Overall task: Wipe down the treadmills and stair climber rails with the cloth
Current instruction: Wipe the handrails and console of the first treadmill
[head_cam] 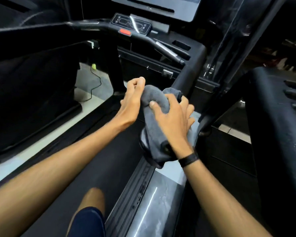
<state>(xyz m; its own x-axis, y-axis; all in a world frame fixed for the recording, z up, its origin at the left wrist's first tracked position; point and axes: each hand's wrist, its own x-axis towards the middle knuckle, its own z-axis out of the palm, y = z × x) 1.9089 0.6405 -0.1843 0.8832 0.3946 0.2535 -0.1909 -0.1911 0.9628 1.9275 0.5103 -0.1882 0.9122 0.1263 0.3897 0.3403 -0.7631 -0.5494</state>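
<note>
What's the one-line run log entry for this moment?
stage: wiping treadmill | cloth: grey, draped over right side rail | right hand: grips cloth | left hand: at cloth's left edge, grip unclear | console: untouched

Grey cloth (154, 101); black treadmill (186, 69), red button (125, 32).

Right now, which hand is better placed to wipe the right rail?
The right hand: it already holds the grey cloth against the right rail. The left hand only pinches the cloth's edge.
</note>
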